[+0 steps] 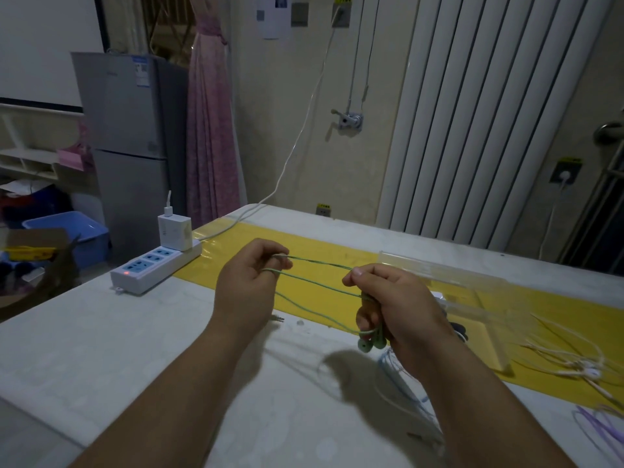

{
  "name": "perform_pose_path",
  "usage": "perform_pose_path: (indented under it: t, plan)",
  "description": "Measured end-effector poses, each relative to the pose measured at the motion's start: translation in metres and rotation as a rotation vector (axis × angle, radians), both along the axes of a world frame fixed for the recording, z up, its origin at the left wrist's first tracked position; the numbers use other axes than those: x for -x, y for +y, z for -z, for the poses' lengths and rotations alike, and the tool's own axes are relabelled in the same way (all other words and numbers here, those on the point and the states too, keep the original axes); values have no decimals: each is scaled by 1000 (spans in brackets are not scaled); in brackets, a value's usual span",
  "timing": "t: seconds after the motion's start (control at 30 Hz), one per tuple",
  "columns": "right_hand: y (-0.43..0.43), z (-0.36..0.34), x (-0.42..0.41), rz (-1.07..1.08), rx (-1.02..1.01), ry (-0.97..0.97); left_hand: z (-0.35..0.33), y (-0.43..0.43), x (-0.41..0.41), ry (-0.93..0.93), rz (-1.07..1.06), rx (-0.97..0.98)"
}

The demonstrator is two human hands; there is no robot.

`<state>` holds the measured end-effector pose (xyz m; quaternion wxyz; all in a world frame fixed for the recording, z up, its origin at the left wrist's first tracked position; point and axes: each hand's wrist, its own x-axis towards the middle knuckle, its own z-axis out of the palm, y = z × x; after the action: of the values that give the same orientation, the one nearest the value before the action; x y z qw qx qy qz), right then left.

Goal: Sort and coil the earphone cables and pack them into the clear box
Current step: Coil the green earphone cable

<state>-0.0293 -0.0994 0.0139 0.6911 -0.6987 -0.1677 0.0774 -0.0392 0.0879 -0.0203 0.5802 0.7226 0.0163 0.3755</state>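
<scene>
**Green cable stretched in loops between both hands**

The step in hand looks to be coiling the green earphone cable [317, 282]. It would go best with even tension, each new loop matched in length to the others, and the loose tail fed in without twist.

The right hand [391, 309] is curled round one end of the loops. Its thumb and forefinger pinch the top strand, and the green earbuds [369, 344] hang below its fingers. The left hand [250, 282], also curled, hooks the other end of the loops over its fingers. Three strands run between the hands, above the table [135, 349].

A jack plug [279, 318] lies on the table just by the left wrist. Beyond the right hand, the clear box [472, 288] rests on the yellow strip [304, 251], with a white earphone tangle [580, 366] to its right.
</scene>
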Motion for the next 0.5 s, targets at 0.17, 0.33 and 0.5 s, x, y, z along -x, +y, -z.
perform_pose_path:
  t: [0.17,0.33,0.5]
  plan:
    - [-8,-4,-6,133,-117,-65,0,5,-2,93,18,62]
    - [-11,-1,-13,167,-105,-74,-1,8,-3,162,15,160]
    - [-9,7,-17,207,83,-141,0,9,-4,172,-65,194]
